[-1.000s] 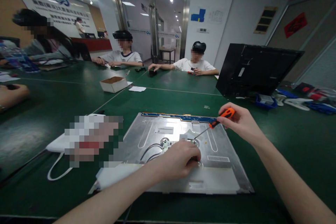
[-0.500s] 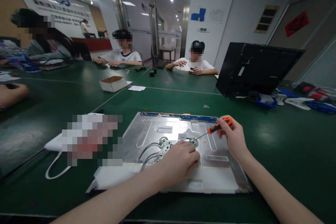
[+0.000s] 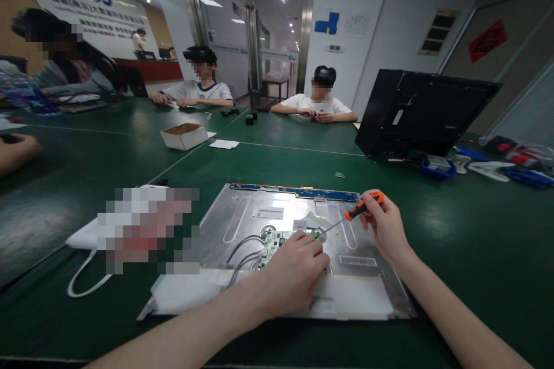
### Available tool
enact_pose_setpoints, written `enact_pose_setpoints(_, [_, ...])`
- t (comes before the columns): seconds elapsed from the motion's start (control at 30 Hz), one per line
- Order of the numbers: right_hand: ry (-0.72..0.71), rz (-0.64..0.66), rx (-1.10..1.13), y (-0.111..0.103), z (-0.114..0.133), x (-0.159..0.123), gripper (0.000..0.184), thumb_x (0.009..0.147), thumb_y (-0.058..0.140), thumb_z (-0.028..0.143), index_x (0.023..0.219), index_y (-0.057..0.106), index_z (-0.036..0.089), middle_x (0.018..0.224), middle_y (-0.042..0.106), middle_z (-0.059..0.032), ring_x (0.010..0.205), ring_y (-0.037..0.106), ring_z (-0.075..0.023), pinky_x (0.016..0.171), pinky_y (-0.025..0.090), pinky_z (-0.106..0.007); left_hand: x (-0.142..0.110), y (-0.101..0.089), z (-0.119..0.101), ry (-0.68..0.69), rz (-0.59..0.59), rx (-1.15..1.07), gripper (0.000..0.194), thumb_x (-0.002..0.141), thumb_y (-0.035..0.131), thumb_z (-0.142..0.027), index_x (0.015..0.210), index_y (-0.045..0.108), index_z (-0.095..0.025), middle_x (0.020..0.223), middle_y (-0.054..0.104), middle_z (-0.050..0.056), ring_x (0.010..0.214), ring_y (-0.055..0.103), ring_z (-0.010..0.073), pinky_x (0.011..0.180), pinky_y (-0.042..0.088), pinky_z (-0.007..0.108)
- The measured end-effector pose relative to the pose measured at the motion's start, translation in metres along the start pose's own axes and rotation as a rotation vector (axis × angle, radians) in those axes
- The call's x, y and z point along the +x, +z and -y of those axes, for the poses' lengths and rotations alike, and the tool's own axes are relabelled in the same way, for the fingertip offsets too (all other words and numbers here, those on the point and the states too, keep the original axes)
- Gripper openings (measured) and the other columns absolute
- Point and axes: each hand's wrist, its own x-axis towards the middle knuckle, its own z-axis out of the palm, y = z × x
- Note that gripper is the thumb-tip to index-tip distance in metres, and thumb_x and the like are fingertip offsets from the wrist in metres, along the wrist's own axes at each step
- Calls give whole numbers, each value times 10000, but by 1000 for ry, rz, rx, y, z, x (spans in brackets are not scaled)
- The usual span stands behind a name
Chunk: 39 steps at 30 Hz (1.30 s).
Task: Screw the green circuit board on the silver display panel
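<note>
A silvery metal display panel lies flat in front of me, with a blue circuit strip along its far edge. Over its middle sits a small green circuit board with dark cables running from its left side. My left hand rests over the board with curled fingers; what its fingertips grip, if anything, is hidden. In my right hand is an orange and black screwdriver, held by its handle at a slant. Its tip reaches the board's far right corner, close to my left fingers.
A blurred white pouch with a strap lies left of the panel. Farther off stand an open cardboard box and a black monitor casing. A blue tray sits beside the casing. Several people sit around the green table.
My right hand has lowered and come nearer, tilting the screwdriver flatter. My left hand has shifted slightly. Across the table, a person has let go of a small dark block and drawn the hand back.
</note>
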Motion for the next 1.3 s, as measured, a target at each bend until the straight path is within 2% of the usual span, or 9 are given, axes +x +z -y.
enact_pose_setpoints(0.5, [13, -24, 134, -2, 0, 3, 455, 710, 799, 605, 785, 598, 204, 560, 522, 61, 403, 421, -74, 357, 338, -186, 2, 4, 0, -20, -34, 31, 76, 888, 602, -116, 882, 645, -178, 927, 691, 61, 885, 619, 242, 839, 429, 369])
enact_pose_setpoints(0.77, [25, 8, 153, -3, -2, 4, 413, 737, 812, 553, 791, 618, 192, 552, 514, 68, 404, 429, -65, 363, 344, -169, 0, 3, 2, -12, -71, -31, 104, 914, 576, -116, 876, 646, -182, 914, 683, 50, 872, 610, 231, 834, 410, 359])
enact_pose_setpoints(1.0, [34, 25, 151, -4, -3, 4, 388, 764, 803, 529, 805, 618, 191, 549, 510, 71, 408, 431, -61, 369, 342, -162, 1, 1, 1, -32, -59, -88, 139, 936, 540, -107, 879, 641, -183, 898, 683, 47, 857, 614, 218, 855, 407, 356])
enact_pose_setpoints(1.3, [3, 28, 142, -6, -1, 5, 372, 776, 800, 519, 875, 634, 202, 588, 530, 68, 421, 458, -68, 365, 359, -168, 0, 3, 3, -84, -69, -191, 121, 872, 561, -75, 896, 594, -188, 911, 701, 33, 861, 630, 209, 895, 411, 363])
